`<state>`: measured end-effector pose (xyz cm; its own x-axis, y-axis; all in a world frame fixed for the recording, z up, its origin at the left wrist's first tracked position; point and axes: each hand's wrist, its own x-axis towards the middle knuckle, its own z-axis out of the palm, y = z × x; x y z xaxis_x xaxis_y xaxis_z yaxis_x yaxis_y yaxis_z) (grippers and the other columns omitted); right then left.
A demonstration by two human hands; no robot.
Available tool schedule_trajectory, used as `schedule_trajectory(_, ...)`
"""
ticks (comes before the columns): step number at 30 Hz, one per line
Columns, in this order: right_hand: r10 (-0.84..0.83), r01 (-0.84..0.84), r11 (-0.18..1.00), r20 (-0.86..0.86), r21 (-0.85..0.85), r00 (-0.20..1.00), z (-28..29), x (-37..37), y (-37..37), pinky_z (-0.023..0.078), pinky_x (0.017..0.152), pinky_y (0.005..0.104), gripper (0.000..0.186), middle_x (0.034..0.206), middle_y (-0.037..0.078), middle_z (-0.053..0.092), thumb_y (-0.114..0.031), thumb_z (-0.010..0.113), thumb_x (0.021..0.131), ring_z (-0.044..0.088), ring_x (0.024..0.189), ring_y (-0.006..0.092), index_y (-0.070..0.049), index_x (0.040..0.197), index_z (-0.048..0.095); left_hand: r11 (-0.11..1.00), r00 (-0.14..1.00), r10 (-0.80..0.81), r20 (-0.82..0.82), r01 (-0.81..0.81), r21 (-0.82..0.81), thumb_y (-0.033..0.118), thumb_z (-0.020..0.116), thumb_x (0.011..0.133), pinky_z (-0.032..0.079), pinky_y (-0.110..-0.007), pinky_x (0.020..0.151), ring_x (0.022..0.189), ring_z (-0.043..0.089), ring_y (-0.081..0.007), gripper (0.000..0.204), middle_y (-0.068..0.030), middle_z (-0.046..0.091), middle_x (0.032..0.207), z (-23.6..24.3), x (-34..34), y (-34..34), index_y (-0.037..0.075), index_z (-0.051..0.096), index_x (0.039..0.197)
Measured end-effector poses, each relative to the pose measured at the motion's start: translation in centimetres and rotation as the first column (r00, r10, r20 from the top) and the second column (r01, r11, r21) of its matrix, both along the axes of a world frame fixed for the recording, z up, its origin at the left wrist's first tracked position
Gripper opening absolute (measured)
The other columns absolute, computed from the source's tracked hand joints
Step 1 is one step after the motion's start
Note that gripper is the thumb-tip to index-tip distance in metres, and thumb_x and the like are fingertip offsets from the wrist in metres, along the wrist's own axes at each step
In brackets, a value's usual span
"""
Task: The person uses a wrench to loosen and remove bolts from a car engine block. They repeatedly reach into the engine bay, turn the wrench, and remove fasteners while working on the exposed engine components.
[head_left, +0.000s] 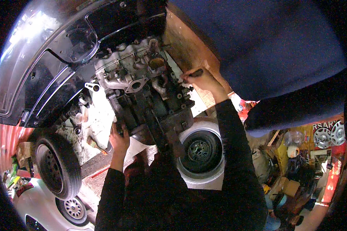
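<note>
A greasy engine (pixel 142 92) stands in front of me, with a grey ribbed cover on top and dark pipes and fittings lower down. My left hand (pixel 120 141) is against its lower left side, fingers apart and no tool visible in it. At the engine's right side is my right hand (pixel 202 81), its fingers bent together close to the small fittings. A dark patch shows at those fingers; whether it is a small part or grease I cannot make out. Left of the engine, a metal bracket (pixel 92 87) lies on a white surface.
A dark car body panel (pixel 38 81) fills the upper left. A wheel with tyre (pixel 71 165) stands at the left, near a pale car (pixel 38 208). Another wheel (pixel 218 142) lies below the engine. Dark blue fabric (pixel 281 50) covers the upper right; clutter (pixel 291 187) piles up lower right.
</note>
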<state>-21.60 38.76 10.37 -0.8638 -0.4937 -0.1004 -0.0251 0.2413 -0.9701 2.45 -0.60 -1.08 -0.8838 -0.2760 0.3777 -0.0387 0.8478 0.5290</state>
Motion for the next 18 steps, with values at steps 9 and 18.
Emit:
schedule_trajectory(9, -0.144, 0.174, 0.959, -0.144, 0.223, 0.979, 1.3, 0.6, -2.3, 0.059, 0.079, 0.0318, 0.018, 0.092, 0.009, 0.078, -0.019, 0.085, 0.081, 0.073, 0.085, 0.0207, -0.008, 0.094, 0.081, 0.994, 0.979, 0.025, 0.200, -0.046, 0.100, 0.028, 0.062, 0.097, 0.056, -0.055, 0.079, 0.093, 0.068, -0.0496, 0.044, -0.0293, 0.069, 0.107, 0.9, 0.3, -0.2, -0.003, 0.058, 0.128)
schedule_trajectory(18, -0.216, 0.210, 0.976, -0.198, -0.047, 0.956, -0.6, 0.8, 1.1, 0.057, 0.087, 0.0319, 0.015, 0.101, 0.008, 0.079, -0.007, 0.071, 0.091, 0.073, 0.090, 0.0184, -0.004, 0.102, 0.080, 0.996, 0.998, -0.012, 0.062, 0.007, 0.084, 0.026, 0.059, 0.100, 0.054, -0.056, 0.070, 0.080, 0.066, -0.0507, 0.024, -0.0260, 0.069, 0.090, 1.5, -0.1, 0.8, 0.004, 0.056, 0.109)
